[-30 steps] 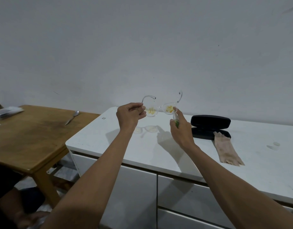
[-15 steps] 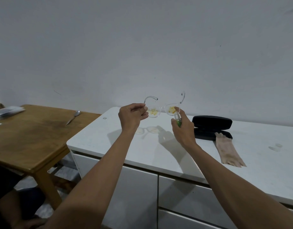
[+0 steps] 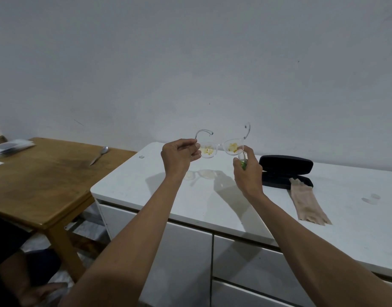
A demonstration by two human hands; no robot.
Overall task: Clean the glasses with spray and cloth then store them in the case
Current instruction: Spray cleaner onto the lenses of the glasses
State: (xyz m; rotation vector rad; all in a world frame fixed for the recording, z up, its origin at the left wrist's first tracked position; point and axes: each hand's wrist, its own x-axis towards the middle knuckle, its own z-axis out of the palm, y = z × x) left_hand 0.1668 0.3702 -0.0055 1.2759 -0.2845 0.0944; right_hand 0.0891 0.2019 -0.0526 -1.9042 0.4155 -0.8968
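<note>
The left hand (image 3: pixel 179 157) pinches the glasses (image 3: pixel 221 147) at the left end of the frame, fingers curled around the hinge, and holds them up in the air above the counter (image 3: pixel 212 202). The right hand (image 3: pixel 248 171) is closed around a small spray bottle (image 3: pixel 242 161), with its nozzle just under the right lens. Both lenses carry yellow smears, so the wiping has not started.

Compared with one second ago, almost nothing has changed. Both hands sit a little further apart and the glasses seem tilted slightly more toward the camera, but the grips are the same and the bottle stays aimed at the same lens. I cannot tell if any spray has come out; no mist or drops are visible. I judge that the person is in the spraying step and has held this position during it, so the task is in its early part.

Further out, the case (image 3: pixel 285 170) lies open on the counter to the right of the right hand, near but not touching it. The cloth (image 3: pixel 308 204) lies flat beside the case, one end touching its front edge. To the left stands a wooden table (image 3: pixel 46 178) with a spoon (image 3: pixel 100 155) on it, well apart from the work.

Next the bottle must be put down so the right hand is free for the cloth.
</note>
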